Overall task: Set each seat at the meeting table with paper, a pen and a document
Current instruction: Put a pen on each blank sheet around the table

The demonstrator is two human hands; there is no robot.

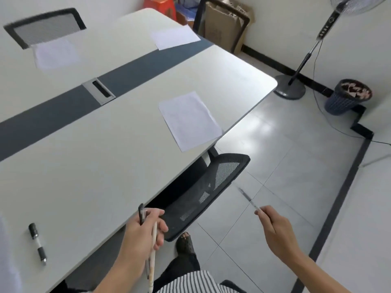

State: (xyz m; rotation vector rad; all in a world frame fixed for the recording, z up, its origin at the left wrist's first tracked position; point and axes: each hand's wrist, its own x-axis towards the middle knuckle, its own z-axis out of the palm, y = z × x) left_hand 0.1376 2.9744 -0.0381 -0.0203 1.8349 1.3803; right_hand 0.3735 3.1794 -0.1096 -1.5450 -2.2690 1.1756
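Note:
The white meeting table has a dark strip down its middle. Three paper sheets lie on it: one near the right edge, one at the far end, one at the far left seat. A black and clear pen lies on the table at the lower left. My left hand is closed on a dark pen and a white pen, just past the table's near edge. My right hand pinches a thin clear pen out over the floor.
A black mesh chair is tucked under the table by the right-hand sheet. Another chair stands at the far side. A standing fan, a waste bin and a cardboard box are along the wall.

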